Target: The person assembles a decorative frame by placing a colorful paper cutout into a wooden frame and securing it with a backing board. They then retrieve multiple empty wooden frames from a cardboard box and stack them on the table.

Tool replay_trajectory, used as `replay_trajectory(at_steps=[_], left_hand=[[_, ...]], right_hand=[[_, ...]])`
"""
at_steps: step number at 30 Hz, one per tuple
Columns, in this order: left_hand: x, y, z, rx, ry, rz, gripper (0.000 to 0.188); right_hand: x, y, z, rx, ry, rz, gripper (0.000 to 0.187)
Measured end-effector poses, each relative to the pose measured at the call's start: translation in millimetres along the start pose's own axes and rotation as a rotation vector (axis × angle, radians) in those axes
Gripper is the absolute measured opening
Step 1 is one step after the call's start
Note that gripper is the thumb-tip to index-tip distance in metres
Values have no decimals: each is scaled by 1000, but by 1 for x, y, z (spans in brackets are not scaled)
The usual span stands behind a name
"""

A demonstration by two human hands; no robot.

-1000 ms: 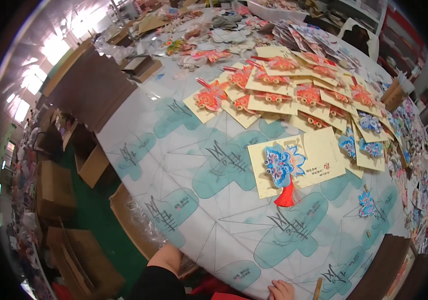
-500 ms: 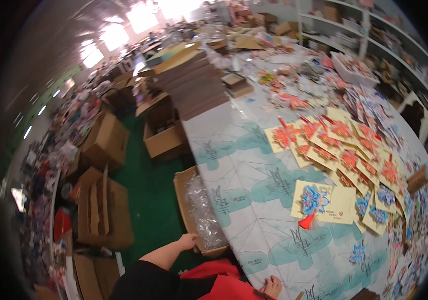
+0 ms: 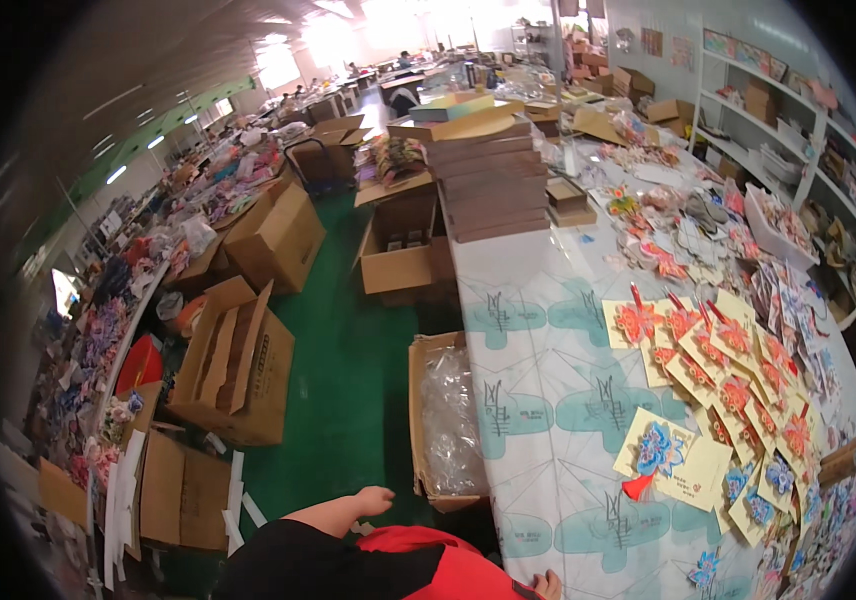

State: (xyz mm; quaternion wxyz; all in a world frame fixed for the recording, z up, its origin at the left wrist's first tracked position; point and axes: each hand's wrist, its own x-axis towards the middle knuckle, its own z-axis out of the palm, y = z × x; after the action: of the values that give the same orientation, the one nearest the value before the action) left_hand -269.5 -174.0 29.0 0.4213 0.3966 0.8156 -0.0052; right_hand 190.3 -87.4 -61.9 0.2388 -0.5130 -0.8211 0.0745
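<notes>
My left hand (image 3: 376,499) hangs over the green floor, its fingers curled in and nothing seen in them. Just right of it stands a carton (image 3: 421,420) filled with clear plastic bags (image 3: 453,440), against the table's side. My right hand (image 3: 548,585) rests at the near edge of the table (image 3: 588,480), partly cut off by the lower edge and my red clothing. Its visible fingers look apart and hold nothing. Across the table lie cream cards (image 3: 705,470) with red flower ornaments (image 3: 733,392) and a blue flower ornament (image 3: 659,448) with a red tassel (image 3: 637,486). A loose blue flower (image 3: 705,570) lies nearer.
Brown flat boxes (image 3: 488,185) are stacked at the table's far left. Open cartons (image 3: 233,370) line the left of the green floor (image 3: 343,380), with another carton (image 3: 403,265) ahead. White shelves (image 3: 758,125) stand at the far right, near a white bin (image 3: 778,230) of ornaments.
The view has swung up and left, so the table appears farther right and more of the room shows. My left hand is now apart from the carton's rim; less of my right hand shows.
</notes>
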Motion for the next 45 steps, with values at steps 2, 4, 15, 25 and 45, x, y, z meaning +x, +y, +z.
replay_trajectory(at_steps=[2,4,15,25,45], left_hand=[[2,29,-22,-152,98,111,42],[-3,31,-27,-298,133,179,41],[-74,-256,35,-318,26,-281,42],[-124,-463,-11,-1392,693,-796,40],[22,-536,-181,-827,435,-644,38]], right_hand=[[-12,18,18,-47,29,-86,47],[-2,11,14,-41,-26,-82,45],[68,-91,49,11,-248,-108,36],[173,-350,129,453,-828,208,22],[415,-523,339,162,-1167,349,24]])
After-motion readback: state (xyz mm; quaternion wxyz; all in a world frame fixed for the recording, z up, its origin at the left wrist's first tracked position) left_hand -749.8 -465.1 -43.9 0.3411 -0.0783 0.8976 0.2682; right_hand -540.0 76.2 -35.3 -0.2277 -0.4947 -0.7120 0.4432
